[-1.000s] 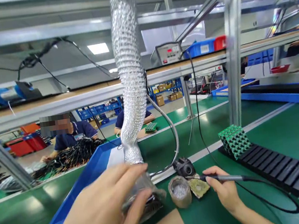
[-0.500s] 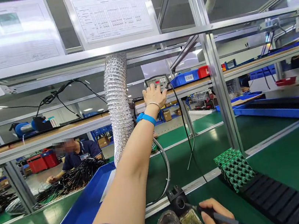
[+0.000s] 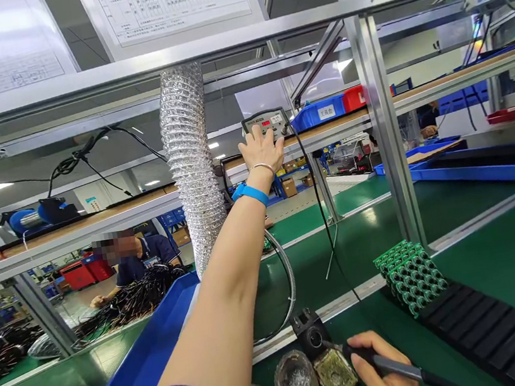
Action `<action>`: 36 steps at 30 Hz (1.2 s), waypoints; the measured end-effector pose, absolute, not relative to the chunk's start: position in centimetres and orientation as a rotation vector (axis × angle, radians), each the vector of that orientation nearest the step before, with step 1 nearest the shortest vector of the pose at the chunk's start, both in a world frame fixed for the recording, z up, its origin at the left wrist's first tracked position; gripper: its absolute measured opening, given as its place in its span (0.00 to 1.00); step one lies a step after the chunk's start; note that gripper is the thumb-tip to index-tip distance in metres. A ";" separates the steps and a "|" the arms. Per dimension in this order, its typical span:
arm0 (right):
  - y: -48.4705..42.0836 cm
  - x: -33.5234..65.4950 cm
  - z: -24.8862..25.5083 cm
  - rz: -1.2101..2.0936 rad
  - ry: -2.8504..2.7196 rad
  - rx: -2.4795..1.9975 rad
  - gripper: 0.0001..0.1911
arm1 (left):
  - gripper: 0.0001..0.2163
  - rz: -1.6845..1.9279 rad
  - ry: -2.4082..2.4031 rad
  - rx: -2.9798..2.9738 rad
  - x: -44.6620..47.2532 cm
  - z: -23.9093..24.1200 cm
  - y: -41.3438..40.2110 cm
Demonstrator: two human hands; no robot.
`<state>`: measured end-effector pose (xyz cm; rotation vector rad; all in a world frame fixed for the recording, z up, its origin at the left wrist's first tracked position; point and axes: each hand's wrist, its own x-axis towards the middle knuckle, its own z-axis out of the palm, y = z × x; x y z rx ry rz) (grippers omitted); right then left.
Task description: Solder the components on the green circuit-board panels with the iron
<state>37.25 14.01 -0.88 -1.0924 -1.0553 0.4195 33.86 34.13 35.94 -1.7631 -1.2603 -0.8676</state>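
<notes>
My left hand (image 3: pixel 262 147) reaches up to the soldering station (image 3: pixel 271 121) on the shelf, its fingers stretched over the lower front panel below a red display. Whether a fingertip presses a button cannot be made out. Low on the right, my right hand (image 3: pixel 382 367) grips a soldering iron (image 3: pixel 397 366) like a pen. The iron's tip points at the black iron holder (image 3: pixel 310 334). Just in front of the holder is a square tray with a worn yellowish sponge (image 3: pixel 335 377). Beside that stands a round cup (image 3: pixel 298 385) with silvery bits inside.
A silvery flexible duct (image 3: pixel 191 164) hangs left of my forearm, above a blue tray (image 3: pixel 134 376). Green circuit boards (image 3: pixel 410 274) stand in a black ribbed rack (image 3: pixel 502 331) at right. A metal post (image 3: pixel 385 130) rises behind them. Across the bench sits a co-worker (image 3: pixel 148 250) near black cables.
The view has tipped downward a little, so the shelf and papers sit higher. My left hand stays at the station, fingers slightly more spread. My right hand still grips the iron near the holder.
</notes>
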 end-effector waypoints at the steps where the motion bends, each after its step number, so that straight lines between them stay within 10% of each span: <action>1: 14.0 37.2 -0.8 0.422 -1.043 -1.094 0.13 | 0.21 -0.872 -1.253 -1.768 33.8 36.0 34.2; 36: 13.9 36.8 -1.2 0.510 -1.035 -1.117 0.14 | 0.17 -0.882 -1.266 -1.781 34.4 36.5 33.9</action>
